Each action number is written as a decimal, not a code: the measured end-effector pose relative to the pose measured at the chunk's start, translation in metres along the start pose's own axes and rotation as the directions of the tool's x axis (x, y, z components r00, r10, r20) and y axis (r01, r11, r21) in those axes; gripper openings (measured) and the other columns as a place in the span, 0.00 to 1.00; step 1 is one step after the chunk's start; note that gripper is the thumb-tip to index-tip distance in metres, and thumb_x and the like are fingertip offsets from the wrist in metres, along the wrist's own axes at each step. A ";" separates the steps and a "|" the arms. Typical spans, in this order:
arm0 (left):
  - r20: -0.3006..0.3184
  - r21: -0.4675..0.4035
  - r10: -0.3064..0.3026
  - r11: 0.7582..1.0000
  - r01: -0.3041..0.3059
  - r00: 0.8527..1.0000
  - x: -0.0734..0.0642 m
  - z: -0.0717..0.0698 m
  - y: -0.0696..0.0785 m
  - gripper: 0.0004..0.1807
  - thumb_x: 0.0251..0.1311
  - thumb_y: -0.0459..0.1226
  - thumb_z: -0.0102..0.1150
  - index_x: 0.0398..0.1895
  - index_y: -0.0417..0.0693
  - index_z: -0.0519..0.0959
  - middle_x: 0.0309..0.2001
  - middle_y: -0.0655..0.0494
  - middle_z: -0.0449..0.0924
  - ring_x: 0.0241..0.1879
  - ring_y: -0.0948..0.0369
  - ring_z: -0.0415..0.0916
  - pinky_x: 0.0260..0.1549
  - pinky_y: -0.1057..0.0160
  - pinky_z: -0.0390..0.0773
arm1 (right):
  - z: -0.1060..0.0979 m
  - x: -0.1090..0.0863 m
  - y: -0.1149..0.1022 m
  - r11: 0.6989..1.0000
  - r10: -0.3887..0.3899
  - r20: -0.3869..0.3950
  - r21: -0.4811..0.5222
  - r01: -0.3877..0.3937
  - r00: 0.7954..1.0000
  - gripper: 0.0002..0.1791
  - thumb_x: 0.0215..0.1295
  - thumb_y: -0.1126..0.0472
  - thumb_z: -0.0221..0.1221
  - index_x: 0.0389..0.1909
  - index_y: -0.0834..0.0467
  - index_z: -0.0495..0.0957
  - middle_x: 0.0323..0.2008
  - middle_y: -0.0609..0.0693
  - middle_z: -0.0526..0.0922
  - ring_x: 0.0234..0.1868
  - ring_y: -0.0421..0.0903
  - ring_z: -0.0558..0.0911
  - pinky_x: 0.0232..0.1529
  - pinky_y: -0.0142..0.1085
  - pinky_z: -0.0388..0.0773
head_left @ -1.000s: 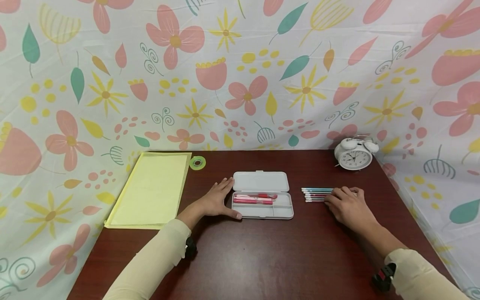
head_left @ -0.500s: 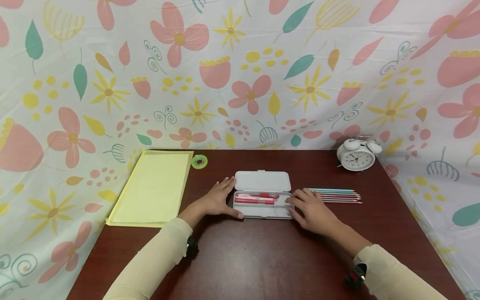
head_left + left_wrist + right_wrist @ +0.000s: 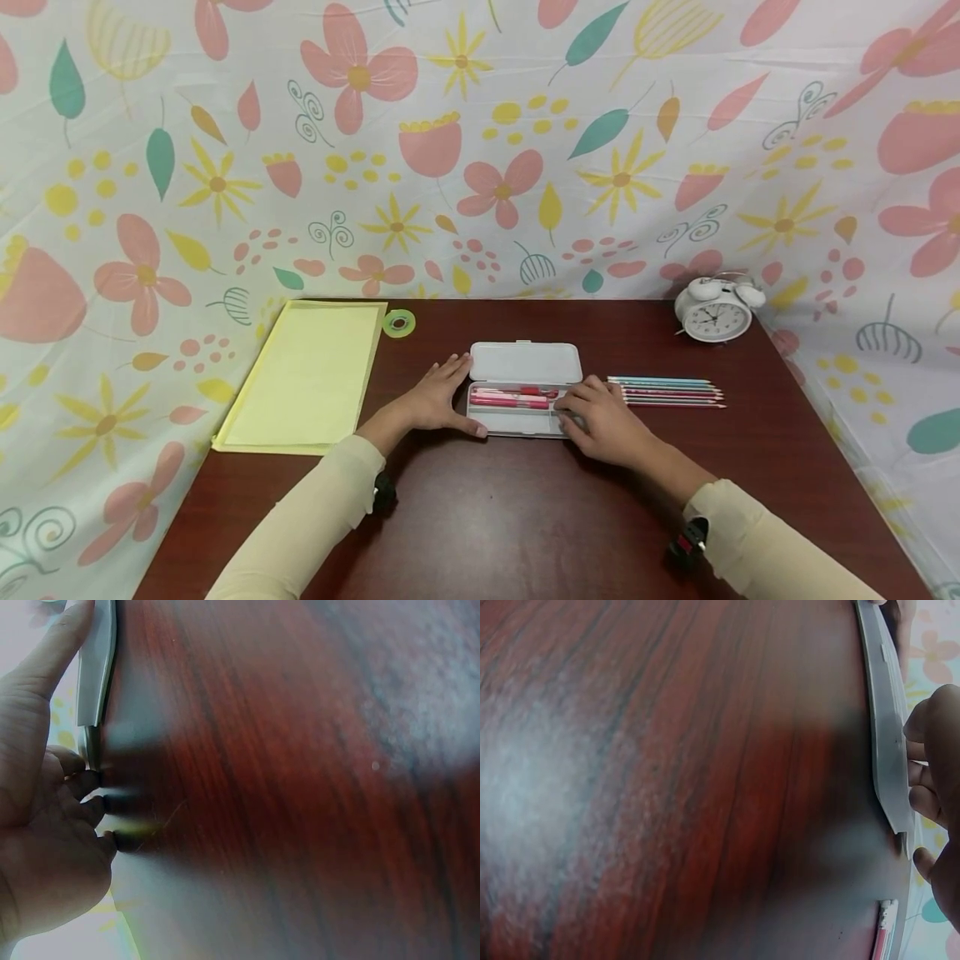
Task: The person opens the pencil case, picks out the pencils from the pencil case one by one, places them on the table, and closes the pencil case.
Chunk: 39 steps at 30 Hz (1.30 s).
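Note:
A white pencil case (image 3: 513, 423) lies with its lid (image 3: 525, 363) folded back, several red and pink pens (image 3: 510, 402) in its upper compartment. My left hand (image 3: 432, 402) rests at the case's left end, fingers spread and thumb at the front corner. Over the right-hand compartments is my right hand (image 3: 611, 421), its fingers loosely bent; I see nothing held between them. In the right wrist view the thumb and fingertips of my right hand (image 3: 939, 761) are by the case wall (image 3: 887, 727). Several pencils (image 3: 675, 392) lie side by side just right of that hand.
A yellow zip folder (image 3: 303, 375) lies at the left, with a green tape roll (image 3: 399, 323) beside its upper corner. A white alarm clock (image 3: 716, 312) stands at the back right. Flower-print cloth (image 3: 502, 167) hangs behind the brown table (image 3: 487, 517).
My right hand has left the pencils and moved left, first to the case's right end, then over its right compartments. My left hand has stayed at the case.

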<state>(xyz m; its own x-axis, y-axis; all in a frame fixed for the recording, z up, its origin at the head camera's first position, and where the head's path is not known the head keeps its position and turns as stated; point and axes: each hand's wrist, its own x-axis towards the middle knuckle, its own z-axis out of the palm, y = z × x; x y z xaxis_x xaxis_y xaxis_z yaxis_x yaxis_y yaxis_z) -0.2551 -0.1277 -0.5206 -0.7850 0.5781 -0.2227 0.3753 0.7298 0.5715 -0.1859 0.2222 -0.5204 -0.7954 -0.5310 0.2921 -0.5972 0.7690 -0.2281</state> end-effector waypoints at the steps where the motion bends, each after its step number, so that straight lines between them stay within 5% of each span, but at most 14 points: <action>1: 0.001 0.004 -0.001 1.000 0.001 1.000 -0.001 -0.001 0.001 0.83 0.47 0.74 0.80 0.93 0.45 0.40 0.93 0.48 0.37 0.93 0.48 0.32 0.90 0.40 0.35 | 0.000 0.001 0.000 1.000 -0.001 -0.002 0.014 0.001 1.000 0.11 0.73 0.56 0.70 0.52 0.50 0.91 0.51 0.47 0.90 0.50 0.46 0.77 0.48 0.53 0.69; 7: -0.012 0.014 0.001 1.000 0.000 1.000 -0.001 0.001 -0.001 0.82 0.48 0.76 0.77 0.93 0.45 0.40 0.93 0.47 0.38 0.93 0.49 0.32 0.90 0.41 0.37 | 0.000 0.004 0.000 0.997 0.023 0.019 0.074 -0.025 1.000 0.12 0.73 0.58 0.70 0.54 0.51 0.91 0.53 0.48 0.91 0.51 0.46 0.79 0.52 0.64 0.75; 14: 0.004 0.038 0.002 0.999 -0.003 1.000 -0.004 -0.003 0.009 0.79 0.51 0.67 0.83 0.93 0.44 0.41 0.93 0.45 0.38 0.93 0.46 0.32 0.90 0.39 0.37 | -0.003 0.009 0.009 0.986 0.027 -0.003 0.165 -0.026 1.000 0.11 0.70 0.62 0.71 0.51 0.51 0.92 0.45 0.46 0.91 0.43 0.45 0.79 0.41 0.41 0.69; 19: 0.004 0.030 -0.004 1.000 0.004 1.000 -0.004 -0.003 0.009 0.80 0.50 0.68 0.82 0.93 0.43 0.41 0.93 0.45 0.38 0.93 0.46 0.32 0.90 0.38 0.37 | -0.003 0.018 0.020 0.978 0.028 -0.076 0.206 -0.012 0.997 0.09 0.70 0.67 0.70 0.48 0.56 0.92 0.41 0.47 0.89 0.40 0.47 0.79 0.39 0.40 0.74; 24: -0.014 0.018 0.003 1.000 -0.003 1.000 0.001 0.002 0.000 0.82 0.47 0.74 0.80 0.93 0.46 0.41 0.93 0.47 0.38 0.93 0.48 0.32 0.90 0.40 0.36 | -0.002 0.030 0.029 0.963 0.183 -0.090 0.218 -0.160 0.979 0.14 0.73 0.66 0.68 0.57 0.63 0.88 0.54 0.62 0.86 0.52 0.61 0.82 0.52 0.56 0.83; 30: -0.007 -0.002 -0.023 1.000 0.023 1.000 0.004 0.006 -0.005 0.83 0.45 0.73 0.81 0.93 0.50 0.39 0.94 0.53 0.36 0.93 0.52 0.30 0.90 0.41 0.35 | -0.002 0.044 0.035 0.902 0.328 0.023 0.290 -0.320 0.945 0.30 0.77 0.63 0.64 0.77 0.66 0.75 0.72 0.72 0.76 0.66 0.70 0.83 0.64 0.66 0.83; 37: -0.003 0.035 -0.018 0.999 0.019 1.000 -0.003 -0.003 0.008 0.79 0.52 0.68 0.81 0.93 0.46 0.40 0.93 0.48 0.38 0.93 0.49 0.32 0.90 0.40 0.37 | 0.000 0.055 0.041 0.848 0.389 0.131 0.335 -0.410 0.912 0.38 0.79 0.61 0.62 0.85 0.63 0.62 0.77 0.75 0.72 0.74 0.73 0.77 0.83 0.75 0.52; 39: -0.005 0.035 -0.021 0.999 0.021 1.000 -0.004 -0.003 0.008 0.80 0.52 0.68 0.81 0.93 0.45 0.39 0.93 0.47 0.38 0.93 0.48 0.33 0.90 0.40 0.38 | 0.000 0.056 0.041 0.831 0.406 0.155 0.348 -0.434 0.901 0.40 0.79 0.60 0.61 0.86 0.62 0.60 0.78 0.75 0.70 0.76 0.74 0.75 0.84 0.75 0.49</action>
<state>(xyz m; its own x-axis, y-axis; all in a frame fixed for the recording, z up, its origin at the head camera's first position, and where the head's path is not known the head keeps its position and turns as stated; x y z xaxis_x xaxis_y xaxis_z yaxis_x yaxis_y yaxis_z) -0.2507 -0.1251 -0.5127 -0.7952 0.5607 -0.2307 0.3755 0.7542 0.5387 -0.2554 0.2237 -0.5136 -0.9747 -0.2218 0.0263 -0.1869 0.7455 -0.6398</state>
